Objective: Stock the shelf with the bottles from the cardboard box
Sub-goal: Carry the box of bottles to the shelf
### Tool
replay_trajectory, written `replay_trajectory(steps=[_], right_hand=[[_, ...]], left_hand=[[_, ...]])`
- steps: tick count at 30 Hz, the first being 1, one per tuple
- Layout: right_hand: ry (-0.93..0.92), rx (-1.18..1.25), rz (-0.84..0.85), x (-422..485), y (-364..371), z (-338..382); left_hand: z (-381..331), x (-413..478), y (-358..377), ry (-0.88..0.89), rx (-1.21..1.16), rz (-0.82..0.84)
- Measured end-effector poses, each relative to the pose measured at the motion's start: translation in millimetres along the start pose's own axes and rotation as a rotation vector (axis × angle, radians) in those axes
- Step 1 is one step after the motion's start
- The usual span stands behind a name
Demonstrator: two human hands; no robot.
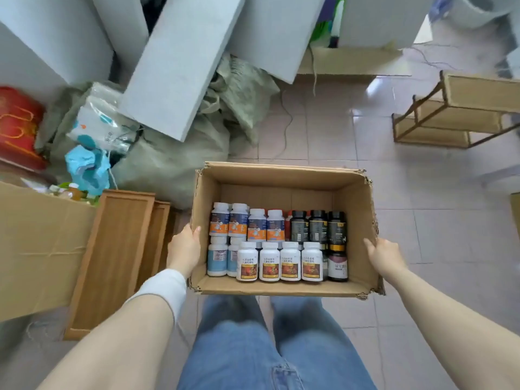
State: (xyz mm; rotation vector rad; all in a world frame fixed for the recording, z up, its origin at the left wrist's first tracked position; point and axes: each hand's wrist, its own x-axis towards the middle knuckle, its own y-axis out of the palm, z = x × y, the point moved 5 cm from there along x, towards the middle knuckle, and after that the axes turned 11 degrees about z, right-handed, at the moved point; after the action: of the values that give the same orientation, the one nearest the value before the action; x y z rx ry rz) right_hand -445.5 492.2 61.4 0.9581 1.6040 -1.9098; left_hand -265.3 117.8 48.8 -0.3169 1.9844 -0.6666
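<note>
1. Box (pixel 281 172) holds rows of white and black bottles (pixel 269 264).
2. Left hand (pixel 184 247) and right hand (pixel 383 256) grip its side walls.
3. Shelf (pixel 450 121) stands far right on the tiled floor (pixel 323 130).

Pale grey slabs (pixel 180 66) leaning across the top left, over crumpled green woven sacks (pixel 174 159). Red bag (pixel 17 128) at the left edge, blue plastic bag (pixel 87 167) nearby. Wooden panels (pixel 112 260) propped beside a large carton (pixel 42 249). Thin cord (pixel 287 128) trailing over pale floor tiles (pixel 422 235).
</note>
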Motion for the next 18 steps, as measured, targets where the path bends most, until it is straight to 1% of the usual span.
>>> replay_trajectory(steps=[5, 9, 13, 18], right_hand=[[0.075, 0.091, -0.013, 35.3, -39.5, -109.0], [0.149, 0.147, -0.030, 62.3, -79.4, -181.5], [0.229, 0.167, -0.054, 89.2, -128.5, -234.4], [0.306, 0.204, -0.076, 129.6, -185.2, -279.3]], left_hand=[[-108.1, -3.5, 67.1, 0.090, 0.118, 0.008], [-198.8, -2.4, 115.4, 0.170, 0.190, 0.037], [-283.3, 9.3, 157.7, 0.252, 0.260, 0.088], [-383.8, 28.3, 199.2, 0.310, 0.328, 0.096]])
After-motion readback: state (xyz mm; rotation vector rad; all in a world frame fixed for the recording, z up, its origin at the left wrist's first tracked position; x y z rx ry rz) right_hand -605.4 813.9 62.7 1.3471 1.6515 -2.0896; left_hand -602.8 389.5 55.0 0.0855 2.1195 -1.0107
